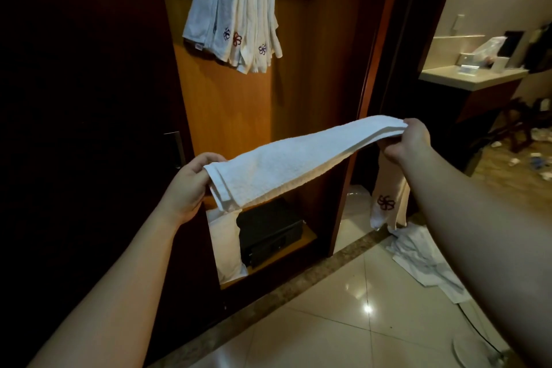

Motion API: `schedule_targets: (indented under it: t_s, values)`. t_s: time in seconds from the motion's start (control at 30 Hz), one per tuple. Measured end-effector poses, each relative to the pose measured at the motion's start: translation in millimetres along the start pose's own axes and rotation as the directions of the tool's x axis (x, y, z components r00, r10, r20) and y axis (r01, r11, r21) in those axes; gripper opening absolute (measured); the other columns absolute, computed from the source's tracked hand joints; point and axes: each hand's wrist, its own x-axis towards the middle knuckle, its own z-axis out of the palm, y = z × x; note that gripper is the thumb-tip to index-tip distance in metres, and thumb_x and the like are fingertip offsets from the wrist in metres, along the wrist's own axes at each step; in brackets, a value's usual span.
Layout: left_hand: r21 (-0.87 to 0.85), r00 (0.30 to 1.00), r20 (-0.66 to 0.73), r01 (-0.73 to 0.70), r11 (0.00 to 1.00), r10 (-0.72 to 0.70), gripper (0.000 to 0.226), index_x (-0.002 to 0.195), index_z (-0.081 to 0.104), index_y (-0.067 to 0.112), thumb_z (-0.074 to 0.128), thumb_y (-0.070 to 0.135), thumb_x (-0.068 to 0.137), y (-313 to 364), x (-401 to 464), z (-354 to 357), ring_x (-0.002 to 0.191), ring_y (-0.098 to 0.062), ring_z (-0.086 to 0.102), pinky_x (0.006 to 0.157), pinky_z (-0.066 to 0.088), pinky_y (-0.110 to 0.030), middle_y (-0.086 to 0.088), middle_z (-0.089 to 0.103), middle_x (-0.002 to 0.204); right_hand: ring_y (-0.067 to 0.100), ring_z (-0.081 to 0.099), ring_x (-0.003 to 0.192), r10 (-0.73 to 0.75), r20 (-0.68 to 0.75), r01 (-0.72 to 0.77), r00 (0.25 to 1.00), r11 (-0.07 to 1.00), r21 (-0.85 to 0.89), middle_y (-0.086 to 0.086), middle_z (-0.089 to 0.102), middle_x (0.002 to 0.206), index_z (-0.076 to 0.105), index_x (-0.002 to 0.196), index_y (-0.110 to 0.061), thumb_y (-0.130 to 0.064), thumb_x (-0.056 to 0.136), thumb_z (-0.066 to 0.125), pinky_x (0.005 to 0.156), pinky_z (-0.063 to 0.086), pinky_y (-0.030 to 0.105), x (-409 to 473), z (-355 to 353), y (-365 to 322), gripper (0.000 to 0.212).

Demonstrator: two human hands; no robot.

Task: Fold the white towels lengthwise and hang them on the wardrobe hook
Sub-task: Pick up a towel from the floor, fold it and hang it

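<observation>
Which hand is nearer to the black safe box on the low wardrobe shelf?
Left. The left hand holds one end of the folded white towel just above-left of the black safe box; the right hand grips the other end, higher and far right.

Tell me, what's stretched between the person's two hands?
In the head view, a folded white towel spans from the left hand to the right hand, which pinch its ends.
</observation>
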Motion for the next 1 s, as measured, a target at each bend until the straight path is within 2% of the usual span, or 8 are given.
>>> schedule_targets:
  t_s: [0.2, 0.37, 0.43, 0.5, 0.57, 0.67, 0.87, 1.0]
  values:
    - [-0.025, 0.988, 0.123, 0.099, 0.995, -0.095, 0.028, 0.079, 0.078, 0.028, 0.057, 0.015, 0.090, 9.6, -6.7, -2.7, 0.075, -0.020, 0.066, 0.051, 0.051, -0.023, -0.006, 0.067, 0.097, 0.029, 0.075, 0.086, 0.032, -0.035, -0.034, 0.999, 0.998, -0.056, 0.011, 0.074, 0.101, 0.066, 0.117, -0.004, -0.014, 0.094, 0.055, 0.070, 0.063, 0.043, 6.5, -20.8, 7.1, 0.028]
    - [-0.300, 0.980, 0.100, 0.193, 0.934, -0.170, 0.034, 0.066, 0.063, 0.010, 0.042, 0.029, 0.084, -6.0, -12.4, -6.5, 0.118, -0.053, 0.053, 0.082, 0.046, -0.047, -0.035, 0.055, 0.121, 0.031, 0.075, 0.092, 0.035, -0.014, -0.036, 0.999, 0.996, -0.078, 0.013, 0.074, 0.111, 0.062, 0.124, -0.004, -0.018, 0.095, 0.057, 0.070, 0.063, 0.044, 0.4, -24.9, 18.1, 0.032]
    - [-0.336, 0.964, 0.016, 0.256, 0.906, -0.266, 0.046, 0.070, 0.062, 0.011, 0.042, 0.043, 0.095, -17.8, -9.7, 0.9, 0.108, -0.047, 0.058, 0.072, 0.048, -0.039, -0.027, 0.059, 0.107, 0.031, 0.075, 0.095, 0.031, 0.015, -0.030, 0.999, 0.997, -0.066, 0.014, 0.073, 0.114, 0.059, 0.127, -0.005, -0.020, 0.097, 0.056, 0.070, 0.063, 0.045, -3.3, -22.4, 20.3, 0.034]
    - [-0.246, 0.924, -0.123, 0.325, 0.913, -0.362, 0.035, 0.086, 0.061, 0.017, 0.058, 0.050, 0.095, -28.4, -5.4, 10.8, 0.099, -0.033, 0.065, 0.063, 0.051, -0.035, -0.014, 0.065, 0.107, 0.033, 0.074, 0.099, 0.047, 0.072, -0.042, 0.996, 0.997, -0.059, 0.015, 0.072, 0.117, 0.057, 0.129, -0.006, -0.025, 0.100, 0.053, 0.081, 0.061, 0.048, -5.5, -18.8, 21.6, 0.035]
    - [-0.191, 0.901, -0.146, 0.379, 0.905, -0.408, 0.016, 0.085, 0.056, 0.019, 0.070, 0.023, 0.091, -42.5, -1.1, 15.2, 0.096, -0.029, 0.068, 0.054, 0.054, -0.033, -0.013, 0.064, 0.112, 0.034, 0.073, 0.101, 0.064, 0.146, -0.056, 0.987, 0.997, -0.060, 0.016, 0.072, 0.118, 0.058, 0.122, -0.006, -0.030, 0.102, 0.048, 0.088, 0.058, 0.050, -6.4, -15.7, 22.4, 0.033]
    - [-0.261, 0.860, -0.145, 0.445, 0.857, -0.490, 0.032, 0.097, 0.054, 0.022, 0.062, -0.007, 0.087, -63.7, 3.6, 12.8, 0.094, -0.032, 0.067, 0.046, 0.053, -0.030, -0.018, 0.058, 0.118, 0.037, 0.071, 0.104, 0.081, 0.246, -0.048, 0.966, 0.989, -0.138, 0.018, 0.073, 0.117, 0.061, 0.121, -0.008, -0.039, 0.104, 0.036, 0.089, 0.055, 0.055, -7.1, -12.3, 23.2, 0.044]
    - [-0.506, 0.775, -0.240, 0.414, 0.757, -0.584, 0.063, 0.132, 0.053, 0.027, 0.054, -0.017, 0.087, -97.0, 14.2, 25.1, 0.098, -0.031, 0.062, 0.054, 0.059, -0.036, -0.007, 0.054, 0.115, 0.041, 0.064, 0.114, 0.099, 0.314, -0.082, 0.944, 0.994, -0.067, 0.021, 0.067, 0.123, 0.049, 0.126, -0.009, -0.046, 0.103, 0.040, 0.091, 0.050, 0.059, -6.7, -0.9, 25.0, 0.044]
    - [-0.474, 0.713, -0.282, 0.478, 0.739, -0.642, 0.067, 0.138, 0.050, 0.029, 0.057, -0.016, 0.088, -113.5, 26.4, 41.7, 0.097, -0.031, 0.061, 0.068, 0.059, -0.042, -0.009, 0.051, 0.119, 0.039, 0.066, 0.114, 0.043, 0.343, -0.079, 0.938, 0.993, 0.091, 0.021, 0.069, 0.123, 0.056, 0.126, -0.007, -0.041, 0.105, 0.039, 0.099, 0.050, 0.054, -11.5, 19.9, 21.6, 0.043]
